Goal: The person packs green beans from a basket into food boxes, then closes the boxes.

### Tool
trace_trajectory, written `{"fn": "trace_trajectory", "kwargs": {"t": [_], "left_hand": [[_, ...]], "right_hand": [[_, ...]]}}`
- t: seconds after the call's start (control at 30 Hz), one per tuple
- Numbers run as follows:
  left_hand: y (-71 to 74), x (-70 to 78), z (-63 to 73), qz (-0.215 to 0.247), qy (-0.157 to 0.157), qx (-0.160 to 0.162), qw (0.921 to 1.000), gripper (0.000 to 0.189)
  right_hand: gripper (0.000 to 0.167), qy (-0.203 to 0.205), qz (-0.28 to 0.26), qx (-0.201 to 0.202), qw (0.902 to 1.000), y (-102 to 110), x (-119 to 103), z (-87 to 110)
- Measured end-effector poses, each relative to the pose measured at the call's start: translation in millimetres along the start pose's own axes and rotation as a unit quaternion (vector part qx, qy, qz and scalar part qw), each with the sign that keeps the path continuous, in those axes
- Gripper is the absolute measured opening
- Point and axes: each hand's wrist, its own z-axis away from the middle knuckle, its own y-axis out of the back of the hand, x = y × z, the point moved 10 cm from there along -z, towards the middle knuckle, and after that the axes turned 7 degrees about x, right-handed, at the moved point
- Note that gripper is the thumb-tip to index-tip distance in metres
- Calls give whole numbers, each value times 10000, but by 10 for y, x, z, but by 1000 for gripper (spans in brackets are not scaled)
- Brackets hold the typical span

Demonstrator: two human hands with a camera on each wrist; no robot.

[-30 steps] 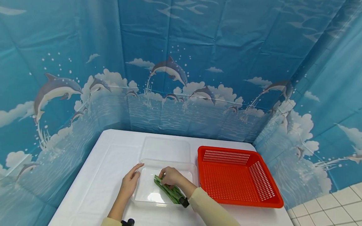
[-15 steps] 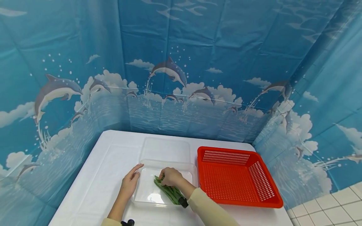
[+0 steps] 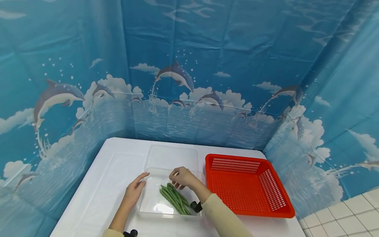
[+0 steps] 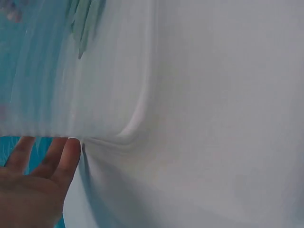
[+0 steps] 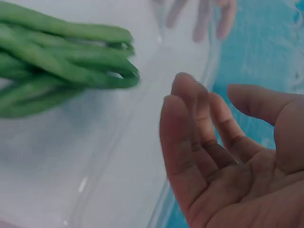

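A small bundle of green beans (image 3: 175, 198) lies slanted inside a clear plastic container (image 3: 148, 206) on the table. Just above the beans, toward the container's far side, hovers my right hand (image 3: 184, 178); the right wrist view shows its fingers (image 5: 176, 137) loosely bent, thumb apart, with nothing between them. My left hand (image 3: 134, 192) stays at the container's left side, its fingertips (image 4: 71, 148) touching the wall from outside. Through that wall, the left wrist view shows the beans' ends blurred.
To the right of the container stands a red perforated basket (image 3: 242, 194) with nothing in it. A flat clear lid (image 3: 173, 157) lies behind the container on the white table (image 3: 97, 187). A blue dolphin-print curtain (image 3: 189, 121) hangs around the table's back and sides.
My right hand has let go of the green beans and lifted slightly up and away to the far right. The beans now lie loose in the container. My left hand has kept its place.
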Motion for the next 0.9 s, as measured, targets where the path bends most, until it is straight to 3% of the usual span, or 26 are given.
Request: {"fn": "trace_trajectory", "kwargs": {"t": [0.2,0.4,0.53,0.7,0.9], "left_hand": [[131,143,-78,-228,63,-58,9997,47],[258,464,-375,-464,-39,-205,9987,64],[267,593,-576,-557,337,-529,9965,78],[198,668,-792,-583,819,-867,9912,85],[56,603,-965,-788,1217,-1189,9823,95]], "right_hand": [[30,-207,-884,610,9940,475,20,-150],[45,-628,-1481,1333,9779,823,179,-295],[64,-1063,-1680,1622,9665,905,328,-360],[84,-1604,-1791,1550,9582,906,519,-415],[89,-1816,-2007,1385,9526,878,662,-489]]}}
